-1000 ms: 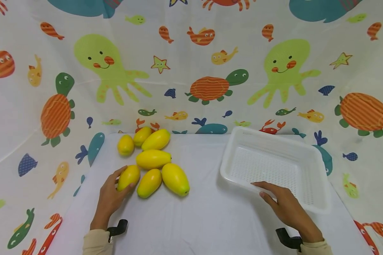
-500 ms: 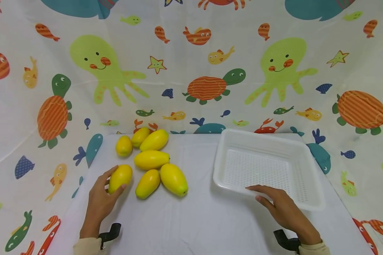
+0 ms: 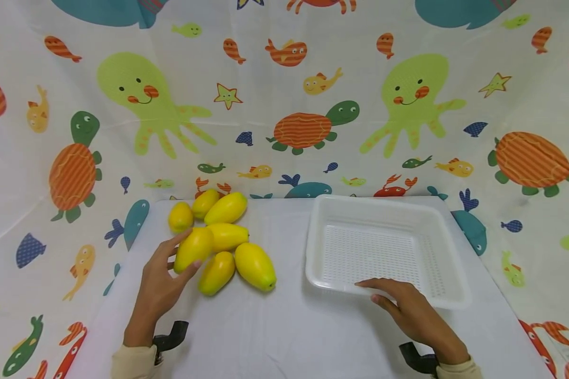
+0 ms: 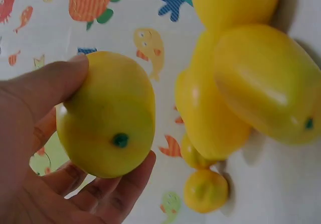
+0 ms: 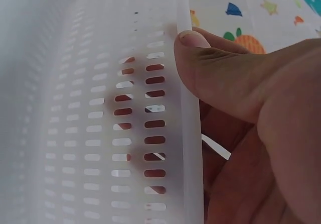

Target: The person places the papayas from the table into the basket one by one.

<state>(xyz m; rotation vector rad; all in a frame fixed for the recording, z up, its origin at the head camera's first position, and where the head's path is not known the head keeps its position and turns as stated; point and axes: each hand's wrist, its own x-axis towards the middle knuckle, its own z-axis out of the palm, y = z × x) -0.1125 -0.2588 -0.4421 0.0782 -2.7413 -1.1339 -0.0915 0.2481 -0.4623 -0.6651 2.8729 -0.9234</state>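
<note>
My left hand (image 3: pixel 162 279) holds a yellow oval fruit (image 3: pixel 194 250), thumb on one side and fingers on the other. In the left wrist view this fruit (image 4: pixel 113 116) shows a greenish tint and a dark green stem spot. It overlaps a long yellow fruit (image 3: pixel 228 237) lying behind it in the head view. My right hand (image 3: pixel 408 310) grips the near rim of a white perforated plastic basket (image 3: pixel 313 247). In the right wrist view the thumb (image 5: pixel 193 58) lies over the rim, and the other fingers show through the slots of the basket wall (image 5: pixel 135 148).
More yellow fruits lie at the left on the white cloth (image 3: pixel 275 337): two near my left hand, a smooth one (image 3: pixel 218 272) and a larger one (image 3: pixel 256 267), and several at the back, including a small one (image 3: pixel 180 217). A sea-animal curtain (image 3: pixel 246 47) hangs behind.
My left hand has picked up the fruit, drawn it left, then brought it up and right over the others. The basket has shifted left and turned straighter with my right hand on its rim.
</note>
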